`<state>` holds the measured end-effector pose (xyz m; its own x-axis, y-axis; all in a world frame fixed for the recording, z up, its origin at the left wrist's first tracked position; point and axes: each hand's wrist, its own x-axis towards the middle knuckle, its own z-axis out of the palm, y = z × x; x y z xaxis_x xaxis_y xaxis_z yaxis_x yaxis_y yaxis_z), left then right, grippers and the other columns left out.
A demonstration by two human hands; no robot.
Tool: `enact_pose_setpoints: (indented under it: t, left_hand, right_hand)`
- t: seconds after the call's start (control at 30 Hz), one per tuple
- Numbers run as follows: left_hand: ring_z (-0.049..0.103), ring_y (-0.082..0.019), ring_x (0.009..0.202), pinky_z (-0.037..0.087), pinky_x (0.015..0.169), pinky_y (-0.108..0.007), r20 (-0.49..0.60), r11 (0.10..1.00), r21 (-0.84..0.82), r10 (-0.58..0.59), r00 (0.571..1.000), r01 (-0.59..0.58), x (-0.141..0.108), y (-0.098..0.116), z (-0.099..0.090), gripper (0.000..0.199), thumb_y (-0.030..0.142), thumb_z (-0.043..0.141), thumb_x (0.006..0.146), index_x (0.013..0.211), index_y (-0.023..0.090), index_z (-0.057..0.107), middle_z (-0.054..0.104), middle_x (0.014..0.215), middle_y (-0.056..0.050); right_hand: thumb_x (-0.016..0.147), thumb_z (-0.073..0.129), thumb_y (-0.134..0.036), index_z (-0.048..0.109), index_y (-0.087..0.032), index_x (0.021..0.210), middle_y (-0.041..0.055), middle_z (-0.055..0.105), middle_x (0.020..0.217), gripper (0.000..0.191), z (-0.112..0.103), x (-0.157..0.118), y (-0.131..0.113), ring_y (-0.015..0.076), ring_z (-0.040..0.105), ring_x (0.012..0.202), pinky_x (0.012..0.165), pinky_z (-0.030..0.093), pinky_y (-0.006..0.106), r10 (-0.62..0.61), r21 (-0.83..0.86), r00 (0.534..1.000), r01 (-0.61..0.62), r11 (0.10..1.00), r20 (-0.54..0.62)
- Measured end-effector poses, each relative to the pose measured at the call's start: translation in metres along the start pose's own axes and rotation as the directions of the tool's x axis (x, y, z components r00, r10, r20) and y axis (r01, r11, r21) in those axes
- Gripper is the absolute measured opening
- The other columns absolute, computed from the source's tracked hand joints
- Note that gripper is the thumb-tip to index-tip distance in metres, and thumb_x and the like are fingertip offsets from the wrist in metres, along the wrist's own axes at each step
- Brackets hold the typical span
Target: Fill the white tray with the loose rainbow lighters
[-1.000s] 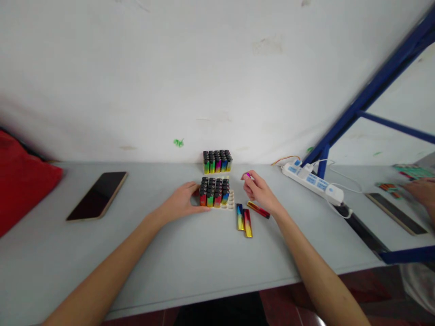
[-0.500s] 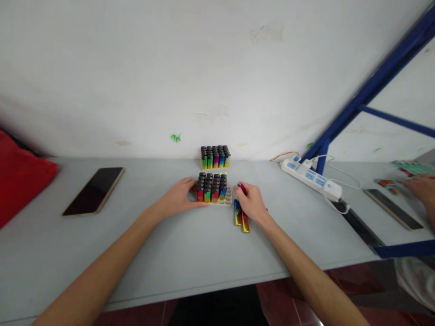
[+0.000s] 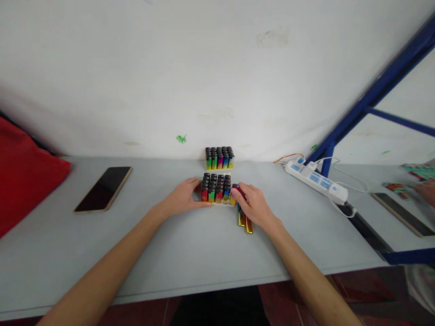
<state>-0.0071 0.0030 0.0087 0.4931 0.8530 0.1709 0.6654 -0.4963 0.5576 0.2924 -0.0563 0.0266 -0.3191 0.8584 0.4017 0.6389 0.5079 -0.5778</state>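
Note:
Several upright lighters [image 3: 213,192] with black tops and coloured bodies stand in rows in a pale tray [image 3: 224,204]. My left hand [image 3: 183,197] grips the left side of this group, thumb along the front and fingers behind. Between the thumb and fingers of my right hand [image 3: 254,204] is an upright lighter [image 3: 233,197] with a yellow lower end, at the tray's front right corner. Whether it rests fully in its slot I cannot tell. Under the right hand lie loose lighters [image 3: 249,225] with shiny gold ends, partly covered by it.
Behind, near the wall, stands a second block of lighters [image 3: 219,158]. A phone [image 3: 103,189] and a red cloth item [image 3: 27,174] are at left. To the right are a white power strip [image 3: 316,179], a blue metal frame [image 3: 353,108] and another person's hand [image 3: 426,190].
My right hand has brought its lighter left and upright to the tray's right front slots. My left hand stays at the tray. The whole view has shifted slightly.

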Motion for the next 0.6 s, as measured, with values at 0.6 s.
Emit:
enact_pose_setpoints:
  t: [0.6]
  left_hand:
    - [0.076,-0.038,0.111,0.062,0.102,-0.048,-0.003,1.0,-0.005,-0.013,1.0,0.013,0.0,0.003,0.0,0.063,0.077,0.093,0.079,0.108,0.023,0.078,0.081,0.116,-0.012]
  right_hand:
    - [0.12,0.066,-0.055,0.071,-0.024,0.09,0.0068,0.079,0.091,0.044,-0.011,0.0,0.003,0.0236,0.071,0.083,0.086,0.051,0.035,0.036,-0.112,0.979,-0.013,0.994,0.202]
